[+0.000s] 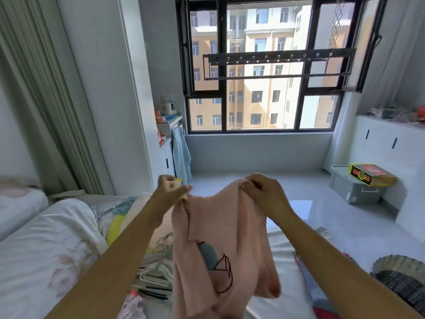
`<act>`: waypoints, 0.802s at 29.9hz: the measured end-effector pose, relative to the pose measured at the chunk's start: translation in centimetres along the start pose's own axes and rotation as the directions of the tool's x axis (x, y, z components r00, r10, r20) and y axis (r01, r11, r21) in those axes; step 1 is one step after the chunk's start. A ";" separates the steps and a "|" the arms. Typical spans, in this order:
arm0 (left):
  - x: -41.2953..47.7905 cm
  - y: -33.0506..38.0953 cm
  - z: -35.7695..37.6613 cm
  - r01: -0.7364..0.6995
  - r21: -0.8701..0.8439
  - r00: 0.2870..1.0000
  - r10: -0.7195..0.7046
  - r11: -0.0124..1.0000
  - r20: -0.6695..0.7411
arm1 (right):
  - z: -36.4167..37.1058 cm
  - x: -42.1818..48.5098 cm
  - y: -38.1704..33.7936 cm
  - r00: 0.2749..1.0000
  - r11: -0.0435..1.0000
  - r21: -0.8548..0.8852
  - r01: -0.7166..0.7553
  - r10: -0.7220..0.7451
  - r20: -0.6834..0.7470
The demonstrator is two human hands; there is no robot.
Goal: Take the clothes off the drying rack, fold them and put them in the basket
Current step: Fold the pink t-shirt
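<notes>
Down low and close by, a pile of hangers (156, 270) lies on the bed (46, 249), under the left arm. Off to the right, beside the right arm, sits a woven basket (400, 277); only part of it shows.

Between the two arms hangs a pink shirt (220, 245) with a dark drawing on its front. It is held up over the bed, and its bottom end droops down. The left hand (172, 187) pinches the shirt's top edge on the left side, fingers and thumb squeezed on the cloth. The right hand (262, 194) holds the top edge on the right side, its fingers curled over the cloth. The hands are near each other, so the shirt sags in folds between them.

Farther off, on the shiny floor (310, 187), a grey box (351, 189) stands by the white cupboards (379, 139). A yellow and red box (370, 177) lies on top of it. A light blue cloth (181, 155) hangs at the left. Up high, in front of the big window (262, 100), hangs the black drying rack (276, 65).
</notes>
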State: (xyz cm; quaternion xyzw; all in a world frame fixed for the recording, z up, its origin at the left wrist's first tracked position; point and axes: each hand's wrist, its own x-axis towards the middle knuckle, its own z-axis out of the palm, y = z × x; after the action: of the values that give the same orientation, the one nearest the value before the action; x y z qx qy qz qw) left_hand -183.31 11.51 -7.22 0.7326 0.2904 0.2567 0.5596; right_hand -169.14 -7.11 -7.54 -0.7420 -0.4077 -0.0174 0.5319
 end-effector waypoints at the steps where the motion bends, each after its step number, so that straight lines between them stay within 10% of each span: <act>1: -0.9 0.2 1.1 -0.120 0.088 0.988 0.110 0.989 0.111 | 0.4 0.7 -0.6 0.997 0.999 -0.040 0.037 -0.035 0.062; 4: -2.4 1.2 5.3 -0.358 0.125 0.878 0.288 0.925 0.381 | 1.8 1.7 -2.1 0.975 0.996 -0.046 0.080 -0.069 0.211; 7: -2.3 2.6 7.1 -0.408 0.252 0.896 0.332 0.878 0.293 | 0.8 1.5 -2.7 0.982 0.998 0.063 0.011 -0.023 0.189; 11: -2.1 4.2 7.1 -0.375 0.015 0.909 0.364 0.927 0.201 | -2.2 -1.5 0.5 0.966 0.904 0.384 -0.189 0.101 0.238; 15: -1.9 7.4 7.9 -0.336 -0.094 0.927 0.347 0.937 0.144 | -1.1 -7.7 6.5 0.887 0.948 0.151 -0.282 0.197 0.418; 24: -0.8 12.8 7.8 -0.421 -0.157 0.869 0.447 0.893 0.212 | 1.4 -11.4 10.1 0.914 0.868 0.297 -0.399 0.350 0.204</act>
State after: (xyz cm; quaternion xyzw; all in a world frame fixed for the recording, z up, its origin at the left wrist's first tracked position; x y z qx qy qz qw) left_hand -176.66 3.07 3.25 0.7742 0.0335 0.2994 0.5567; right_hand -171.00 -13.73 -21.24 -0.7058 -0.2897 0.2085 0.6119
